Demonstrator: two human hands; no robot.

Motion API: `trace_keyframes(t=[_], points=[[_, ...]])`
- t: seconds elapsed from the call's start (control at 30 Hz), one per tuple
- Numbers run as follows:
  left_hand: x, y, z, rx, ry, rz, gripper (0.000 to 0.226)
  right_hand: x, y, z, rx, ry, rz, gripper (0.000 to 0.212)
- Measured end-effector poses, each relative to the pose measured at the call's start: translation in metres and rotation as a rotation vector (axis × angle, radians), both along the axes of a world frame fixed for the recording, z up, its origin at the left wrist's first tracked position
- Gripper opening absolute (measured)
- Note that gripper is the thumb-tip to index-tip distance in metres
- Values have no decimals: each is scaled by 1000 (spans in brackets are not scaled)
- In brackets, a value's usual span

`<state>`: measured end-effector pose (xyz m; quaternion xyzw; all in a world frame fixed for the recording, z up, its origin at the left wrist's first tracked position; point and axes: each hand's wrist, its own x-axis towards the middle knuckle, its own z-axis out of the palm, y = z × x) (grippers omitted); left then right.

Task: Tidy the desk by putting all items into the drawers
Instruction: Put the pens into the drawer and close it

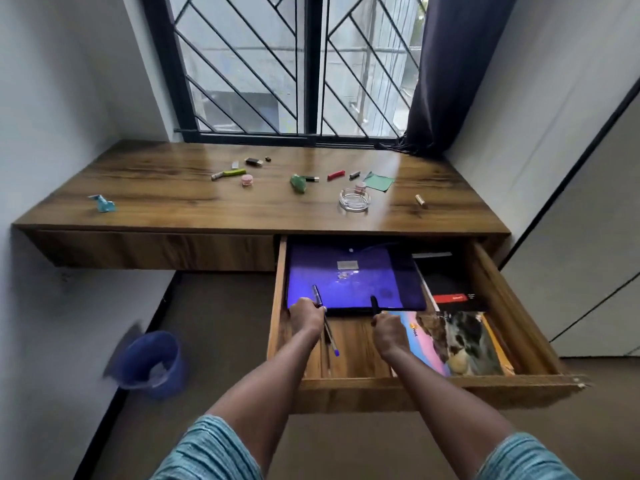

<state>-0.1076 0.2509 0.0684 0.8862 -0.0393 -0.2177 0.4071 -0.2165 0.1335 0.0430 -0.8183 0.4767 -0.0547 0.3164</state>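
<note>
The right drawer (429,384) is pulled out under the wooden desk (194,206). Inside it lie a purple folder (349,278), a black notebook (450,289) and a picture book (457,341). My left hand (306,315) is inside the drawer, shut on a blue pen (323,322). My right hand (388,327) is shut on a black pen (375,303) over the folder's near edge. On the desk lie a glass ashtray (354,200), a green highlighter (228,174), a red item (336,175), a green cloth (379,181) and other small things.
The left drawer (152,249) is closed. A blue bucket (152,363) stands on the floor at the left by the wall. A barred window (294,64) and a dark curtain (446,71) are behind the desk. A white cabinet (588,237) flanks the right.
</note>
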Motion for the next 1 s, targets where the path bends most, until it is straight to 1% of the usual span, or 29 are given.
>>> trace_keyframes(t=[0.1,0.2,0.3,0.4,0.57,0.67,0.77,0.9,1.0], points=[[-17,-8,-13,27,44,22,26,-7,-4,-11,84,-24,6,31],[-28,-22,-29,59,70,5,22,-8,-7,-23,138,35,38,31],[-34,-36,-51,88,106,-31,14,-8,-8,-30,125,77,88,31],[-40,-48,-65,102,127,-63,11,-10,-11,-39,123,88,95,32],[-45,-58,-74,170,91,-129,14,-12,-19,-52,98,190,162,28],[-44,-58,-79,146,92,-93,25,-10,-21,-52,104,199,180,28],[-42,-58,-76,146,103,-120,31,-8,-21,-55,81,230,204,26],[-39,-58,-72,163,46,-144,28,-7,-22,-52,64,252,205,26],[-44,-55,-68,210,-3,-201,28,-7,-20,-49,56,256,214,25]])
